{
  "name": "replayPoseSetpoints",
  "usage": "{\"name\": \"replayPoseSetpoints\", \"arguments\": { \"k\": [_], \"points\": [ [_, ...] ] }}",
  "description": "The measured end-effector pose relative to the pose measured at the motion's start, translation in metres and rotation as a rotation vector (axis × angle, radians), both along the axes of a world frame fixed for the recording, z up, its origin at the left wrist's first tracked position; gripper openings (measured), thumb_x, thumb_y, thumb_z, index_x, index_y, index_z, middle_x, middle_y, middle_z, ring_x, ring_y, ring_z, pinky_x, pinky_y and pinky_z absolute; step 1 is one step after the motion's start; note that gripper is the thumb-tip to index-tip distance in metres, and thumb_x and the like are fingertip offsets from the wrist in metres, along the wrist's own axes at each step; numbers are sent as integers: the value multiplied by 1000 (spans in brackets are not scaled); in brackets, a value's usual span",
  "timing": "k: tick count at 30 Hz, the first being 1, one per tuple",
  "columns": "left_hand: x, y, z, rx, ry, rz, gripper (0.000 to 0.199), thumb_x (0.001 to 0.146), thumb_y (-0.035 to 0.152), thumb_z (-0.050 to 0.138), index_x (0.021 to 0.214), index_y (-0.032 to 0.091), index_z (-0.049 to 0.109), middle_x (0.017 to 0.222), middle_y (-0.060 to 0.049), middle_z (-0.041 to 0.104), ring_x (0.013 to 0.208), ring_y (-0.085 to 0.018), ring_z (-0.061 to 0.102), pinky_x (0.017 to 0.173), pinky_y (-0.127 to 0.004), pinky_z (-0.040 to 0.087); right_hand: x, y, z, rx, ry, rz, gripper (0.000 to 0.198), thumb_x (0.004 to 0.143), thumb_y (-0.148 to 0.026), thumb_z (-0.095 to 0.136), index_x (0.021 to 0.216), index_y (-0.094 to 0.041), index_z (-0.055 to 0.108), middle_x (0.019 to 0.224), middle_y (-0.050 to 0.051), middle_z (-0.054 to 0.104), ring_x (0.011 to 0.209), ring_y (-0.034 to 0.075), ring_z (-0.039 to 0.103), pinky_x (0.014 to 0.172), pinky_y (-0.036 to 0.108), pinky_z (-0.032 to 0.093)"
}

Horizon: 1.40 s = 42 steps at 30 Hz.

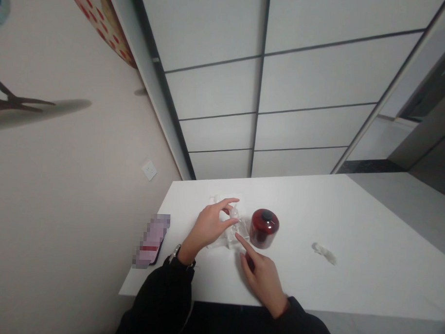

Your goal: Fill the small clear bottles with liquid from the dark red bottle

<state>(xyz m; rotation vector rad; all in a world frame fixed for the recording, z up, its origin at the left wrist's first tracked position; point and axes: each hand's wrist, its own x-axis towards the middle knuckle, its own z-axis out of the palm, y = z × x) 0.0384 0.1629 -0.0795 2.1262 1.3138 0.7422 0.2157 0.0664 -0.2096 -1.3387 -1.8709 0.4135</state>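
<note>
My left hand (213, 222) curves over a clear plastic container (238, 232) on the white table, its thumb and fingers around the small clear top. The index finger stretches out above, with the thumb on the near side. My right hand (264, 278) is just in front, its index finger stretched to the container's near side and touching or almost touching it. The thumb stands a little apart and the other fingers are curled, with nothing held. Beside the container, to the right, stands a dark red glass jar (264, 228) with a black knob on top.
A crumpled white tissue-like piece (324, 253) lies on the right part of the white table (368, 269). A phone (152, 240), partly blurred, lies at the left edge by the wall. Behind the table stand white panelled doors (218, 89). A socket (149, 170) is on the wall.
</note>
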Motion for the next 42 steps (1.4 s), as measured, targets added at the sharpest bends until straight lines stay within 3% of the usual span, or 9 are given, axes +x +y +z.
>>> {"name": "replayPoseSetpoints", "arguments": {
  "k": [7, 11, 15, 22, 25, 30, 35, 42],
  "points": [
    [0, 0, 4, 4, 30, 22, 49, 90, 21, 78, 138, 31, 68, 112, -2, 80, 113, -28, 72, 110, -46, 52, 0, 0, 1, -9, -7, 4, 57, 114, -44, 34, 153, -14, 62, 65, 5, 74, 53, 22, 71, 55, 28, 51],
    [-1, 0, 6, 16, 40, -28, 37, 99, 24, 67, 136, 32, 69, 129, -3, 76, 107, -25, 71, 104, -43, 54, 0, 0, 2, 1, -12, 15, 56, 114, -42, 34, 154, -14, 61, 67, 5, 76, 55, 23, 73, 57, 29, 52],
    [-1, 0, 6, 15, 44, -90, 25, 105, 24, 56, 124, 27, 72, 128, -4, 75, 104, -23, 71, 95, -37, 57, 1, 1, 0, 13, -21, 16, 54, 114, -39, 34, 154, -14, 61, 70, 7, 78, 57, 24, 75, 57, 29, 52],
    [-1, 0, 1, 40, 104, -169, 43, 96, 14, 68, 137, 26, 63, 131, -6, 69, 96, -20, 70, 97, -38, 57, 1, 0, 0, -3, -31, 16, 55, 114, -41, 34, 155, -16, 60, 72, 7, 78, 59, 24, 76, 59, 29, 54],
    [-1, 0, 2, 79, 134, -146, 40, 99, 16, 62, 138, 26, 62, 131, -7, 68, 105, -23, 70, 100, -40, 56, 2, 0, 0, -11, -37, 13, 56, 114, -41, 33, 155, -14, 59, 71, 7, 78, 58, 23, 75, 59, 28, 54],
    [-2, -1, 7, 136, 171, -85, 38, 101, 21, 63, 138, 25, 58, 123, -7, 72, 104, -27, 70, 99, -45, 57, 2, 0, 1, -24, -24, 17, 55, 114, -42, 34, 155, -14, 60, 72, 7, 79, 60, 23, 76, 60, 28, 55],
    [-3, -1, 8, 211, 205, -99, 37, 98, 18, 70, 134, 27, 65, 136, -8, 67, 127, -29, 65, 111, -45, 53, 1, 0, 4, -17, -6, 28, 55, 114, -42, 34, 154, -15, 61, 79, 9, 82, 62, 22, 76, 61, 27, 56],
    [-4, -3, 8, 294, 209, -122, 37, 99, 16, 70, 135, 27, 67, 129, -7, 70, 122, -27, 67, 107, -43, 55, 1, 0, 4, -19, -15, 21, 56, 114, -42, 32, 155, -14, 60, 78, 9, 81, 59, 21, 74, 61, 27, 55]
  ]
}}
